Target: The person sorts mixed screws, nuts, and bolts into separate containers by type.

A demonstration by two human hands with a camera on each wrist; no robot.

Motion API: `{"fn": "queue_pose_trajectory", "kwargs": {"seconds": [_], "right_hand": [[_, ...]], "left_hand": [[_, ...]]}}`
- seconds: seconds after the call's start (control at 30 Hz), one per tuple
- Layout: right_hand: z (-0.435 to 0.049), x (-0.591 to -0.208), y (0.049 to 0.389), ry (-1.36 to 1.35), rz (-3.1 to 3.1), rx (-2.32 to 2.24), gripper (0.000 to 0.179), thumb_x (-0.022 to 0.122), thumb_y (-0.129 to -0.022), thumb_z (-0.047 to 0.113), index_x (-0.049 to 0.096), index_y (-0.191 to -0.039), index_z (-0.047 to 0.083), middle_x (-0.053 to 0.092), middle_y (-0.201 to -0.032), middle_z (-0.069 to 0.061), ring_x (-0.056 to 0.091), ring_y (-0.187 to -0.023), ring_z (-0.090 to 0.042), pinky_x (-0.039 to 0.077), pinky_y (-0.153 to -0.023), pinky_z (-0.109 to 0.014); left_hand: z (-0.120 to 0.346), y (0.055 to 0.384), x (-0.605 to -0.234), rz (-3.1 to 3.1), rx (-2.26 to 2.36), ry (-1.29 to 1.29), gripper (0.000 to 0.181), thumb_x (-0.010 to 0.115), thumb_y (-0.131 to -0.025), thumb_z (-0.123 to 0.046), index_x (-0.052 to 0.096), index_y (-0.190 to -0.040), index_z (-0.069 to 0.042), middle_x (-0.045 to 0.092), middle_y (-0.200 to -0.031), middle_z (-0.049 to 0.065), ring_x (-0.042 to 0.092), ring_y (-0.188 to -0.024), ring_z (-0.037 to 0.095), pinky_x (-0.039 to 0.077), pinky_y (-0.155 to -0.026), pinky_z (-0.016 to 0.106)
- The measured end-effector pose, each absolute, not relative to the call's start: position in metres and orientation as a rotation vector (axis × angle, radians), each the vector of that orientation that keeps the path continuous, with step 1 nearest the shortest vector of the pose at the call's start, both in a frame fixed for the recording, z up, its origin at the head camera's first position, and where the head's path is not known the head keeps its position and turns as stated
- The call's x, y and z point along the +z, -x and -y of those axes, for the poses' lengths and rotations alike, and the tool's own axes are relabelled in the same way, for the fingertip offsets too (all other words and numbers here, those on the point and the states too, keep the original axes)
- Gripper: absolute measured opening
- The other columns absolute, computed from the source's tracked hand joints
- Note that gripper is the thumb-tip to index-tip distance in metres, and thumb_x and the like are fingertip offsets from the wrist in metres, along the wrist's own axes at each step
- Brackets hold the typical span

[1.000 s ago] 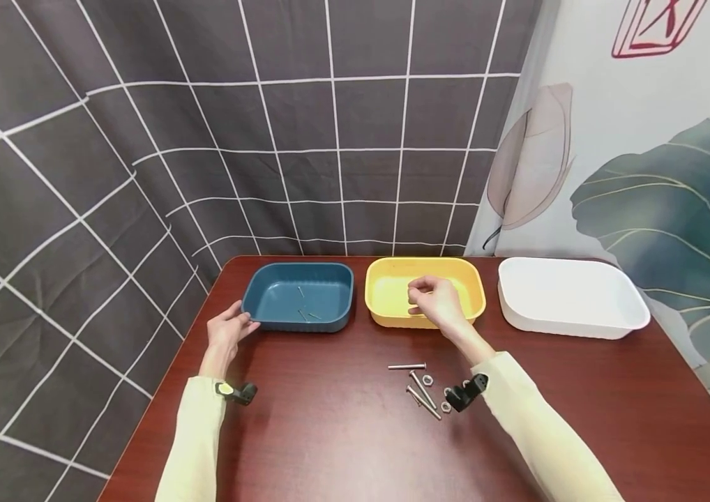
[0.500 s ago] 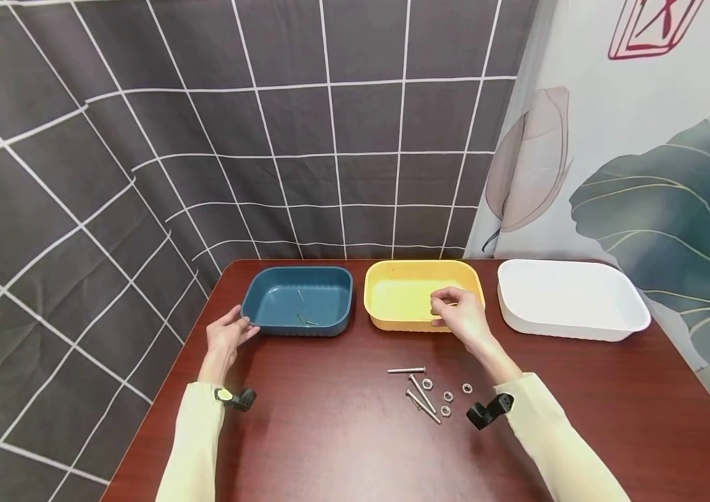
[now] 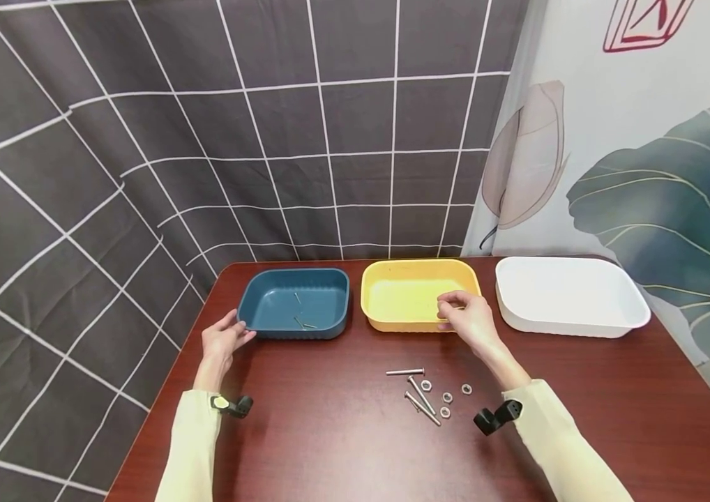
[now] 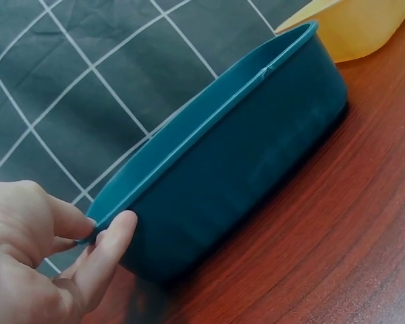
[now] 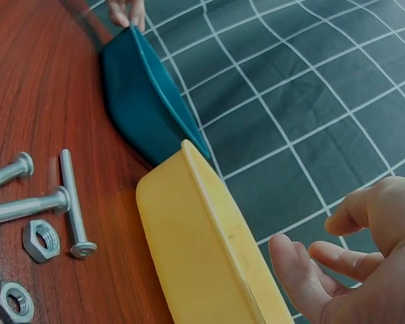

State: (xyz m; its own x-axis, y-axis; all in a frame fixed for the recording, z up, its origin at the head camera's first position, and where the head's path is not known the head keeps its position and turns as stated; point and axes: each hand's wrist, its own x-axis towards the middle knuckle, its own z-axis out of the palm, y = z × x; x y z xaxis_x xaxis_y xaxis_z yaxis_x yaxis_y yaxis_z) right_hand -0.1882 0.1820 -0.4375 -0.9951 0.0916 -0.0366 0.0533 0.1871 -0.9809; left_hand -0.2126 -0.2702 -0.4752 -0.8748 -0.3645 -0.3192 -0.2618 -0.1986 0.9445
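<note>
At the left, a dark blue plastic tray (image 3: 295, 335) has a few small thin screws or pins lying in it. My left hand (image 3: 220, 341) pinches its near left corner, thumb outside the rim (image 4: 182, 148) and fingers behind it. My right hand (image 3: 473, 322) hovers at the front right of the yellow tray (image 3: 399, 325). In the right wrist view its thumb and bent fingers (image 5: 293, 273) stand apart, with nothing between them. Several bolts (image 3: 405, 371) and hex nuts (image 3: 427, 385) lie on the table before the yellow tray.
A white tray (image 3: 571, 325) stands to the right of the yellow one, all in a row along the back of the reddish-brown table (image 3: 305, 432). A dark grey gridded curtain (image 3: 361, 118) hangs behind and at the left.
My right hand has moved right, from over the middle of the yellow tray to its right front edge, uncovering a nut on the table. My left hand stays at the blue tray.
</note>
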Motion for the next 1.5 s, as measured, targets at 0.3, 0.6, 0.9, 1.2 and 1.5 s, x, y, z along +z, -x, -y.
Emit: {"fn": "queue_pose_trajectory", "kwargs": {"seconds": [0.3, 0.6, 0.9, 1.2, 1.5], "right_hand": [[-0.186, -0.438, 0.184, 0.156, 2.386, 1.971, 0.030, 0.057, -0.096, 0.002, 0.060, -0.117, -0.018, 0.062, -0.093, -0.018, 0.069, -0.079, -0.026, 0.064, -0.068, -0.034], [-0.192, -0.438, 0.180, 0.175, 2.422, 1.915, 0.030, 0.057, -0.096, 0.003, 0.060, -0.119, -0.016, 0.063, -0.099, -0.024, 0.069, -0.082, -0.028, 0.064, -0.061, -0.030], [-0.193, -0.441, 0.175, 0.185, 2.437, 1.895, 0.029, 0.057, -0.095, 0.003, 0.062, -0.117, -0.015, 0.064, -0.093, -0.018, 0.066, -0.079, -0.019, 0.064, -0.060, -0.029], [-0.192, -0.444, 0.168, 0.192, 2.447, 1.896, 0.028, 0.059, -0.094, 0.003, 0.062, -0.116, -0.014, 0.063, -0.090, -0.014, 0.065, -0.074, -0.016, 0.064, -0.060, -0.031], [-0.189, -0.448, 0.161, 0.162, 2.459, 1.896, 0.027, 0.059, -0.094, 0.002, 0.063, -0.115, -0.015, 0.065, -0.084, -0.013, 0.066, -0.075, -0.021, 0.063, -0.058, -0.029]], "left_hand": [[0.264, 0.196, -0.464, 1.980, -2.009, -0.790, 0.051, 0.061, -0.097, 0.000, 0.048, -0.147, -0.001, 0.062, -0.091, 0.003, 0.064, -0.066, 0.006, 0.064, -0.069, 0.030], [0.229, 0.181, -0.445, 1.985, -1.917, -0.673, 0.043, 0.063, -0.095, 0.000, 0.059, -0.139, -0.001, 0.065, -0.095, 0.008, 0.067, -0.067, 0.009, 0.063, -0.059, 0.027], [0.183, 0.173, -0.442, 2.009, -2.099, -0.456, 0.041, 0.064, -0.094, 0.002, 0.060, -0.135, 0.002, 0.067, -0.099, 0.019, 0.070, -0.069, 0.011, 0.064, -0.061, 0.033], [0.144, 0.177, -0.451, 2.038, -2.224, -0.374, 0.042, 0.064, -0.093, 0.005, 0.059, -0.135, 0.005, 0.067, -0.098, 0.019, 0.072, -0.072, 0.018, 0.064, -0.061, 0.035], [0.115, 0.183, -0.459, 2.079, -2.316, -0.360, 0.044, 0.063, -0.095, 0.003, 0.056, -0.138, 0.006, 0.059, -0.121, 0.036, 0.072, -0.071, 0.021, 0.064, -0.060, 0.035]]}}
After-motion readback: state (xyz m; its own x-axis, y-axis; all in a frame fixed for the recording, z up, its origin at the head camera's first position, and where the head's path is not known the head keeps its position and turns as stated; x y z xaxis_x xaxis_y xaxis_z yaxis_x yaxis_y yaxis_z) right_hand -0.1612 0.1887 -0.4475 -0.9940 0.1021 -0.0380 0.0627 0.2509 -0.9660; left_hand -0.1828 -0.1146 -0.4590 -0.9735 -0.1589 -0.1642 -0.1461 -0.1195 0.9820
